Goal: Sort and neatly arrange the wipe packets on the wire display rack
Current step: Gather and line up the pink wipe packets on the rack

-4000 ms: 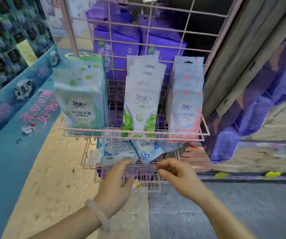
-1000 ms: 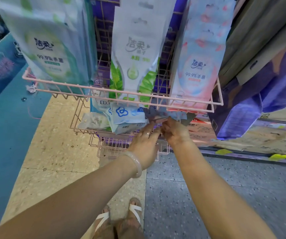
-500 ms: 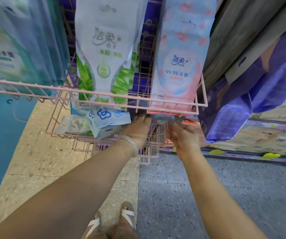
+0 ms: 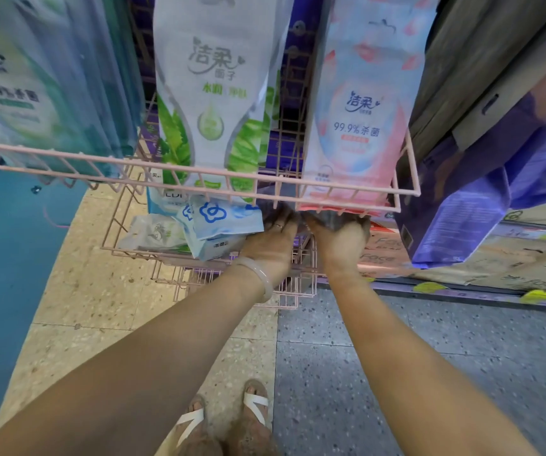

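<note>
Grey, dull plastic is what we see at the grip: a dark grey packet point(image 4: 334, 220) sits just under the front wire of the upper basket point(image 4: 199, 174), and both hands reach up to it. Our right hand point(image 4: 339, 243) has its fingers curled up around the packet's lower edge, holding it from below. Our left hand point(image 4: 273, 246) lies just beside it, its fingers pointing up under the basket; the fingertips are hidden by the wire and the packet, so we cannot tell whether that hand grips or only touches. A ring shows on one left finger, and a pale bangle point(image 4: 260, 274) circles the left wrist.

Left of the left hand, in the lower basket point(image 4: 113, 245), loose packets lie in a heap: a white packet with a blue flower print point(image 4: 222, 217) on top, touching the back of the left hand, a pale green-printed packet point(image 4: 153, 232) beside it, and further ones beneath, partly hidden.

In the upper basket stand three upright rows: a white packet with green leaves point(image 4: 212, 103) in the middle, a pink and blue packet marked 99.9% point(image 4: 358, 110) to the right, directly above the hands, and green-tinted packets point(image 4: 34, 90) to the left, blurred. Purple packs point(image 4: 284, 136) show through the pink wire grid behind.

Right of the rack hangs a large purple bag point(image 4: 495, 192). Below, our feet in white-strapped sandals point(image 4: 225, 419) stand where the beige speckled floor meets the grey floor.
</note>
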`<state>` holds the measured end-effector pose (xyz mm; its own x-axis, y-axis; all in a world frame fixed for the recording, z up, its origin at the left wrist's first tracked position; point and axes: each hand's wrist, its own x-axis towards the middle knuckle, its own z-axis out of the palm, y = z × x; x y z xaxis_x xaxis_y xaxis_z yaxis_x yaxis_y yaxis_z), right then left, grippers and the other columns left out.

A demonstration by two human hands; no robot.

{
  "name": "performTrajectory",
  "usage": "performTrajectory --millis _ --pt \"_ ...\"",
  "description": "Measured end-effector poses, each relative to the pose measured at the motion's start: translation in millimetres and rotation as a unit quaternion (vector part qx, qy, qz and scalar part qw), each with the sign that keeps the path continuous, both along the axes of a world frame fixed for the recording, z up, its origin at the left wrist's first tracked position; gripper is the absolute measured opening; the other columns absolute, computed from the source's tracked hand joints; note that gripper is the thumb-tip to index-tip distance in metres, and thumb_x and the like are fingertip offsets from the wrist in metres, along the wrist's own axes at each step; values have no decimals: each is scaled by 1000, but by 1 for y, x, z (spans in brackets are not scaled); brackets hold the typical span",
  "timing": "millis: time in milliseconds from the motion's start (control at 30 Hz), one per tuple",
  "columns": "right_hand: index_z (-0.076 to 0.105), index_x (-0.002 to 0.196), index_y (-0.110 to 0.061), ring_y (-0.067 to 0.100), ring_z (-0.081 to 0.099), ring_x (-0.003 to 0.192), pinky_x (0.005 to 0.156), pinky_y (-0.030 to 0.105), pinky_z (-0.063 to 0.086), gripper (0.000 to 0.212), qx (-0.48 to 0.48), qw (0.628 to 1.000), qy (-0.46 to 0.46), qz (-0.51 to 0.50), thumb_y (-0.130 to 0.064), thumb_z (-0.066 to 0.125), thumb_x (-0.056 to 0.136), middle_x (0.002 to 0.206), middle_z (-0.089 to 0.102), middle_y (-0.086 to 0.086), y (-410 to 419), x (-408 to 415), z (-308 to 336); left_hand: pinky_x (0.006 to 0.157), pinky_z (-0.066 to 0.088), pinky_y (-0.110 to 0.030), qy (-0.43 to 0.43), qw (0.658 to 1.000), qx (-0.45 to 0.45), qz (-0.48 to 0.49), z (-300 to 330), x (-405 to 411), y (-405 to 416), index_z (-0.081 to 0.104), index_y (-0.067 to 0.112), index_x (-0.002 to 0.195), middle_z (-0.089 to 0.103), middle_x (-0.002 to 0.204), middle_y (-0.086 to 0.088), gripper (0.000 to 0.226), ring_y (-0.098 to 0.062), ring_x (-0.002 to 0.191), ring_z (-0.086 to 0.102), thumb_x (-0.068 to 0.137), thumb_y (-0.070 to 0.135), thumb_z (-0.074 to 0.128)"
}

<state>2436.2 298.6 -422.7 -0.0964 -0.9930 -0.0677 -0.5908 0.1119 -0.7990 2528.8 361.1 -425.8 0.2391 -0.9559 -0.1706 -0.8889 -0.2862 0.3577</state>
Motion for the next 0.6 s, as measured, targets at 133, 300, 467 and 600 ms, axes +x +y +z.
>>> performTrajectory --millis 133,300,467,600 --pt "69 103 -8 26 46 120 100 23 33 54 -28 999 9 20 -42 79 63 133 54 15 -1 1 1 113 12 -31 -4 998 -39 -51 -1 0 28 16 15 147 17 157 -6 60 -23 141 23 93 20 42" --pt "70 97 -5 18 53 94 83 20 36 43 -45 993 93 58 -41 70 74 112 67 16 3 5 7 115 7 -28 51 997 -44 -43 -6 -1 53 23 14 145 17 157 -6 58 -21 144 15 92 17 45" --pt "64 109 -5 34 61 103 81 30 49 32 80 988 63 117 -26 62 84 112 66 19 -10 6 26 111 11 -21 108 991 -77 0 0 1 50 29 12 143 27 153 -7 58 -20 141 22 88 6 48" --pt "61 115 -5 28 58 112 78 23 45 39 218 964 -5 153 -27 63 83 122 62 15 -13 -3 33 107 11 -16 138 988 -68 8 0 4 49 26 16 144 28 152 -4 64 -18 140 23 86 3 50"
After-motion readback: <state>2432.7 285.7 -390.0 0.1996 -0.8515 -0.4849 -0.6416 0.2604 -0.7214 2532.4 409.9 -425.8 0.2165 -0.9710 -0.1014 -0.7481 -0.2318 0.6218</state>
